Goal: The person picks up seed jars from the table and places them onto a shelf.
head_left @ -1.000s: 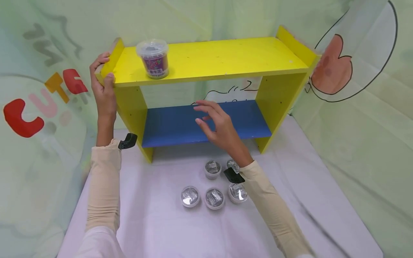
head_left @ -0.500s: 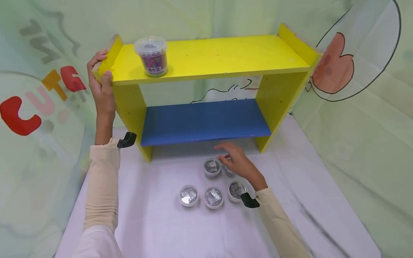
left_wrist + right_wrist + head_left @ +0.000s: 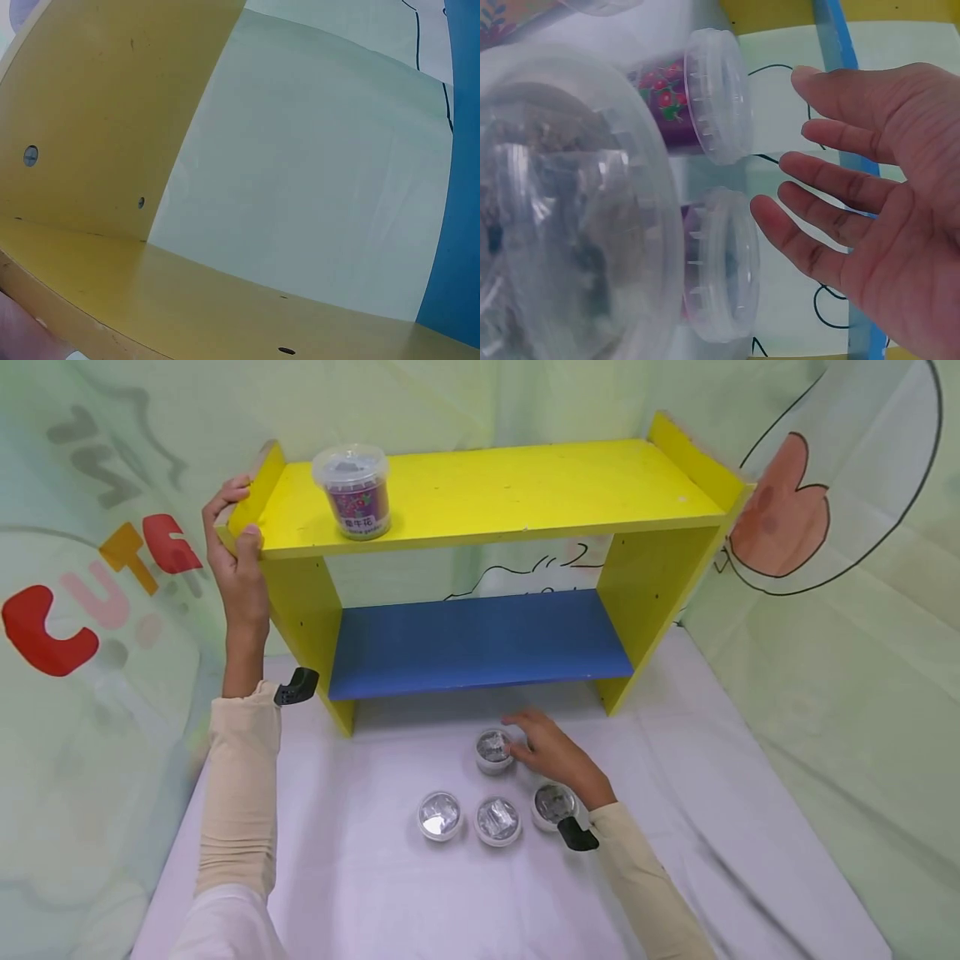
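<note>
My left hand (image 3: 240,568) grips the upper left corner of a yellow shelf unit (image 3: 525,493), thumb at the front and fingers round the outside. Over the white-clothed table, my right hand (image 3: 558,756) reaches down beside a clear-lidded plastic tub (image 3: 492,750) with silvery wrapping under its lid. Another tub, at the back right, is hidden beneath that hand in the head view. The right wrist view shows the fingers (image 3: 829,180) spread and bare, close to the lids of two purple-labelled tubs (image 3: 721,97). One more such tub (image 3: 358,506) stands on the top board's left end.
Three similar tubs stand in a front row: left (image 3: 440,816), middle (image 3: 497,821) and right (image 3: 553,804), the last under my right wrist. The unit's blue lower board (image 3: 480,643) is behind them. Printed cloth walls (image 3: 825,693) enclose the table.
My right hand has come down from in front of the blue board to the tubs at the back right. The left hand keeps its grip on the shelf unit.
</note>
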`<state>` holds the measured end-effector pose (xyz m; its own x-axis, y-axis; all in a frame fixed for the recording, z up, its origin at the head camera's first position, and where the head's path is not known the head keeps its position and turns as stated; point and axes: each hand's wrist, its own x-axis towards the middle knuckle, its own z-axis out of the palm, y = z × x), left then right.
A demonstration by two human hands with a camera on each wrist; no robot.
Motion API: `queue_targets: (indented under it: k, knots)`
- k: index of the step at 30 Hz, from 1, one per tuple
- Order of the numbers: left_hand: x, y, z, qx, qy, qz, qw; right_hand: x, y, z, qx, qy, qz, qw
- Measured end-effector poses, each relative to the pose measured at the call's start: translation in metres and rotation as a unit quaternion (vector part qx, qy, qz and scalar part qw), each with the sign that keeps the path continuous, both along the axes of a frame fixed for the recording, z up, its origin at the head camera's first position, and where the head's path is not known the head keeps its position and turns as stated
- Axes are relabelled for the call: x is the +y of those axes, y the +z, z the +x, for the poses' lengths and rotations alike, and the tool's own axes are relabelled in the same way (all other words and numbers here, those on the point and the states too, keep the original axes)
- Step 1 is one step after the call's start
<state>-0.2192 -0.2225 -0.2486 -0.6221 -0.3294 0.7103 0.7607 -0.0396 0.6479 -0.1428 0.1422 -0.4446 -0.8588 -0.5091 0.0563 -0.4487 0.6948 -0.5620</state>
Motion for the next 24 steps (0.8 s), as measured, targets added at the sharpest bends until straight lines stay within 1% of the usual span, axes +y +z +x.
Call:
queue_targets:
  k: [6,11,13,16,18,21,24]
  knots:
    - [0.0,-0.001,-0.001,-0.001,0.003,0.002,1.0,-0.003,-0.003,0.0,-0.014,-0.001,0.026,1.0]
    - [0.0,-0.001,-0.001,0.005,0.006,0.001,1.0,-0.006,-0.005,0.0,-0.034,-0.015,0.057,0.998]
    - [0.0,-0.001,-0.001,0.007,0.006,0.001,1.0,-0.007,-0.006,-0.001,-0.033,-0.019,0.067,0.997]
    - [0.001,0.0,-0.001,0.007,0.008,0.0,0.9999,-0.009,-0.009,0.0,-0.02,-0.025,0.078,0.996]
    - [0.001,0.0,-0.001,0.008,0.009,-0.001,0.9999,-0.01,-0.012,-0.001,0.001,-0.022,0.09,0.996]
    - [0.001,0.001,0.0,0.008,0.01,0.0,0.9999,-0.012,-0.015,-0.003,0.033,-0.022,0.115,0.993]
    - [0.002,0.0,0.0,0.007,0.007,0.002,0.9999,-0.016,-0.017,-0.003,0.056,-0.028,0.139,0.988]
